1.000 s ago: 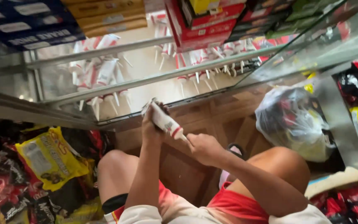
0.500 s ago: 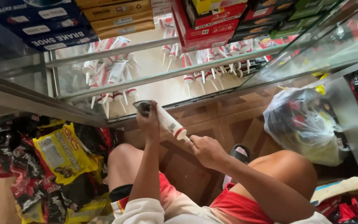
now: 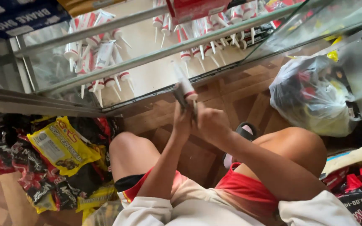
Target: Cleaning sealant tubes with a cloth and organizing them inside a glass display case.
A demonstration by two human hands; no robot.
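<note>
Both my hands hold one white sealant tube (image 3: pixel 184 86) with a red band, upright in front of a glass display case (image 3: pixel 156 52). My left hand (image 3: pixel 182 120) grips its lower end from the left. My right hand (image 3: pixel 211 122) closes around the same end from the right. The tube's top points at the case's lower shelf. Several matching white tubes (image 3: pixel 99 54) with long nozzles lie on the glass shelves inside. I sit on the wooden floor (image 3: pixel 248 98) with bare knees on either side.
A heap of black, red and yellow packets (image 3: pixel 59 146) lies at the left. A clear plastic bag (image 3: pixel 315 98) full of goods sits at the right. More red and black packets (image 3: pixel 357 192) lie at the lower right. Boxes (image 3: pixel 21 19) rest on top of the case.
The tube has turned from a slant to nearly upright, and my hands have come together at its lower end. The view has moved closer to the case.
</note>
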